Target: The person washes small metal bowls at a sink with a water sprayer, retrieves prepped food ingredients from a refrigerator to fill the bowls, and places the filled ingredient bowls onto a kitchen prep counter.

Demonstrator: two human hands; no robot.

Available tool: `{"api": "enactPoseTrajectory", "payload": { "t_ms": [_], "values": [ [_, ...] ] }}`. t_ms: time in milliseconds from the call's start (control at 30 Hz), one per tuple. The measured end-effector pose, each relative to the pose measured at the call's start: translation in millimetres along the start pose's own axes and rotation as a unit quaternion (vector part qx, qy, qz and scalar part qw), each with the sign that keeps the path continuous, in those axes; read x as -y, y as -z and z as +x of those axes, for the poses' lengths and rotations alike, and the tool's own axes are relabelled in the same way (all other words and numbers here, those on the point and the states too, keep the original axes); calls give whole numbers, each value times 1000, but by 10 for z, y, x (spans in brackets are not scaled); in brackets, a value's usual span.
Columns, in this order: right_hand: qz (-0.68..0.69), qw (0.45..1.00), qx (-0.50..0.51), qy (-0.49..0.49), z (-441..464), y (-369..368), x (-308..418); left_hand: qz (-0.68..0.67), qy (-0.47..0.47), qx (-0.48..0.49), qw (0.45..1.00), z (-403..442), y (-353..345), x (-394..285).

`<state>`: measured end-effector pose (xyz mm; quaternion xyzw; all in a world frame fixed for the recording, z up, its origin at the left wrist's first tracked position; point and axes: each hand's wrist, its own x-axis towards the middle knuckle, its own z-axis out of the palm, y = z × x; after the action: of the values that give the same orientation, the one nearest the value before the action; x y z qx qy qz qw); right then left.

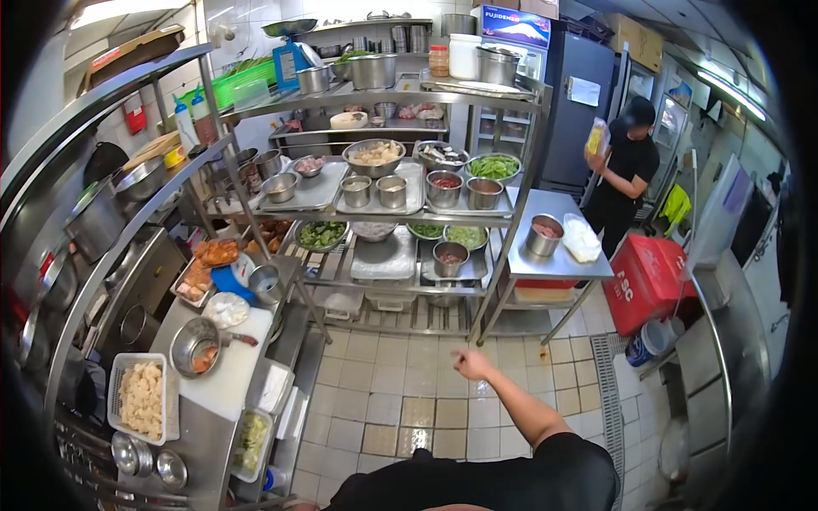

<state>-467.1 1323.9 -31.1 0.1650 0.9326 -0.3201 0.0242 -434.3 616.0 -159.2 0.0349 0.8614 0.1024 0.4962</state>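
Observation:
My right hand (pixel 473 364) reaches forward over the tiled floor, in front of the metal shelf rack. Its fingers look loosely apart, and I see nothing held in them. Nearest to it is the lower part of the rack, where a steel pot of chopped meat (pixel 450 258) and a bowl of chopped greens (pixel 467 237) stand. Above these, steel pots (pixel 444 188) and a bowl of green leaves (pixel 493 166) sit on trays. My left hand is not in view.
To the left, a counter carries a white cutting board (pixel 217 387), a steel pan (pixel 194 347) and a white basket (pixel 169 400). A co-worker (pixel 629 162) holding a bag stands at right, behind a small steel table (pixel 545 200) and red container (pixel 643 281).

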Motion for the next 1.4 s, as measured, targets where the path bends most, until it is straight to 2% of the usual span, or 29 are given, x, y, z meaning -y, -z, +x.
{"api": "enactPoseTrajectory", "payload": {
  "t_ms": [33,67,100,167,200,300,467,500,533,600,633,667,733,800,867,900,967,1000,1033,1067,1100,1133,1167,1267,1300,1400],
  "values": [
    [-11,998,-49,43,249,383,184,-31,11,-3,999,32,12,-146],
    [-16,993,-91,70,329,925,697,-56,15,-5,998,89,40,-303],
    [6,993,-104,49,500,1309,1032,-79,14,-8,997,153,90,-447],
    [112,982,-124,92,1053,1827,1373,-109,5,-16,994,327,210,-725],
    [145,962,-169,160,1215,2132,1718,-121,-6,-22,992,445,307,-872],
    [89,944,-232,215,1659,2909,2636,-156,-46,-45,986,897,724,-1289],
    [-18,867,-381,321,2559,3704,3473,-191,-115,-69,972,1773,1677,-1880],
    [-19,894,-364,263,2631,3869,3695,-194,-128,-70,970,1937,1865,-1998],
    [-67,853,-423,298,2940,3982,3724,-197,-142,-70,968,2090,2054,-2104],
    [-118,849,-443,263,3158,4315,3967,-198,-178,-66,962,2419,2399,-2337],
    [-124,857,-433,251,3266,4553,4000,-195,-204,-63,957,2584,2597,-2447],
    [-163,820,-492,241,3420,4783,3952,-194,-232,-66,951,2784,2772,-2546],
    [-214,795,-551,137,3670,5406,3725,-214,-259,-80,939,3068,3130,-2735],
    [-316,771,-552,27,3881,6123,3266,-274,-211,-94,934,3212,3461,-2906],
    [-301,788,-528,-97,3825,6488,3061,-335,-161,-113,921,3310,3808,-3049],
    [-305,800,-501,-127,3805,6670,2931,-347,-152,-111,919,3328,3877,-3082],
    [-296,792,-514,-142,3904,6942,2699,-376,-137,-110,910,3310,3984,-3139],
    [-292,789,-520,-147,4010,7081,2542,-212,-184,-123,952,3220,4020,-3092],
    [-300,774,-538,-142,4162,7215,2339,-37,-217,-124,967,3124,4065,-3045],
    [-301,794,-505,-152,4202,7323,2308,133,-254,-140,948,2996,4121,-3009],
    [-299,814,-471,-163,4195,7424,2301,164,-249,-123,947,2921,4138,-3090],
    [-297,831,-436,-175,4178,7508,2295,126,-221,-99,962,2870,4144,-3201],
    [-314,811,-472,-144,4169,7556,2270,81,-194,-82,974,2825,4151,-3313],
    [-224,866,-435,-99,4109,7900,2254,-13,-150,-54,987,2785,4048,-3729],
    [-276,834,-471,-88,4056,7896,2310,-27,-148,-50,987,2779,4010,-3872],
    [-290,804,-519,-15,3945,7950,2269,-51,-151,-40,986,2718,3943,-4219]
  ]
}}
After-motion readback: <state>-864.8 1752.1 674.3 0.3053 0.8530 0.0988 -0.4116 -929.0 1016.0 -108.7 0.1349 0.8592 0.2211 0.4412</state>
